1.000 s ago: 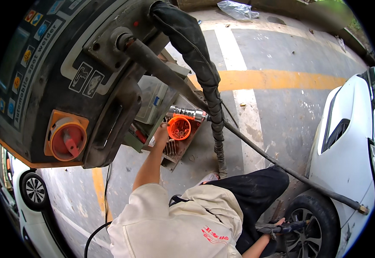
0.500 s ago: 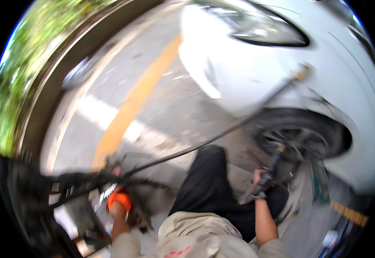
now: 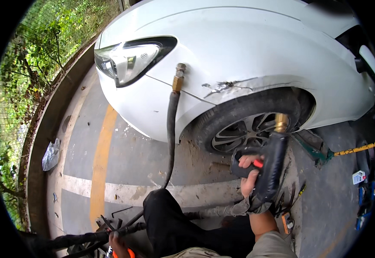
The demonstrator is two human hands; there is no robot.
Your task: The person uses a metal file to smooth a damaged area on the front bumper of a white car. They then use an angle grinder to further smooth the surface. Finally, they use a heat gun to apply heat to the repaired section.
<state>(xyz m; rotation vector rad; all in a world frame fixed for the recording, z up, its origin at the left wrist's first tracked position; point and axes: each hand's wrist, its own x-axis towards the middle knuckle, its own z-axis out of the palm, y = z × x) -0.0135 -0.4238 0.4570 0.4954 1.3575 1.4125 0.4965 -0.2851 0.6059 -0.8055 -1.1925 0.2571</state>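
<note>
Beside the car wheel (image 3: 250, 133), right hand (image 3: 248, 178) grips a black spray gun (image 3: 270, 167); left grip unclear

A glossy white painted car body (image 3: 247, 56) is showing scuffed paint above a matt black rubber tyre (image 3: 239, 112); the black rubber hose (image 3: 170, 124) is carrying a dull brass fitting (image 3: 178, 78) over rough grey concrete (image 3: 127, 155).

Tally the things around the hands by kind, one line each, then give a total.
Black spray gun in the right hand: 1
Black hose with a brass end: 1
Orange-handled tool by the left hand: 1
White car: 1
Car wheel: 1
Plastic bag at the kerb: 1
Total: 6
</note>
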